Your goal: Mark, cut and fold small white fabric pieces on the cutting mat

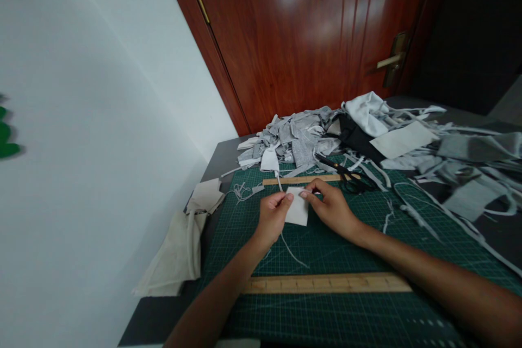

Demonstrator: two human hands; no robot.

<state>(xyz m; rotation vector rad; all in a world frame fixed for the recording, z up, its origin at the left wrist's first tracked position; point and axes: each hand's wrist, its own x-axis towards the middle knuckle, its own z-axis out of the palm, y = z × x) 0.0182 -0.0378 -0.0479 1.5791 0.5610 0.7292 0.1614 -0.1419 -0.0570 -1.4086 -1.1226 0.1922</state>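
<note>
A small white rectangular piece [297, 211] is held upright over the green cutting mat [326, 250]. My left hand [274, 216] pinches its upper left edge between thumb and fingers. At its upper right corner, my right hand [331, 207] grips it with thumb and curled fingertips. A thin pale cord [291, 253] trails on the mat below my left hand. Just beyond the hands lies a thin wooden ruler [302, 180], and a wider wooden ruler [330, 283] lies nearer to me.
Grey fabric scraps [299, 133] are heaped at the back, with black scissors [350, 176] before them. More strips [477, 174] spread over the right side. Beige cloth [175, 255] hangs over the left table edge by the wall. A brown door [305, 27] stands behind.
</note>
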